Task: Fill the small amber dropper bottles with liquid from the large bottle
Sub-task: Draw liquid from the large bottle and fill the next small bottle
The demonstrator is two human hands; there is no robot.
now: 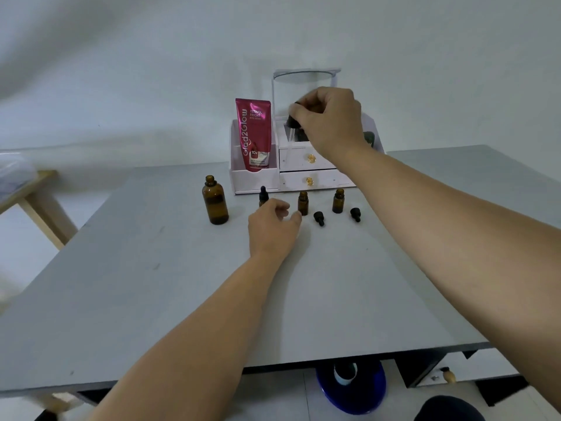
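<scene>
Right hand (331,123) is up high. It pinches a black dropper (294,118) by its top, and the glass tube hangs down. Left hand (273,221) is low by the grey table (151,284). Its fingers are softly curled and it holds nothing. Its thumb is just beside the middle small bottle (303,203), which has no lid. Behind its fingers stands a capped small bottle (263,196). Off to the right stands the right small bottle (338,201), open too. One black lid (318,218) lies near the middle bottle. A second black lid (355,214) lies near the right one. The large bottle (215,205) stands open on the left of them all. At the back sits a white drawer box (303,180) with a pink tube (254,135) standing in it.
</scene>
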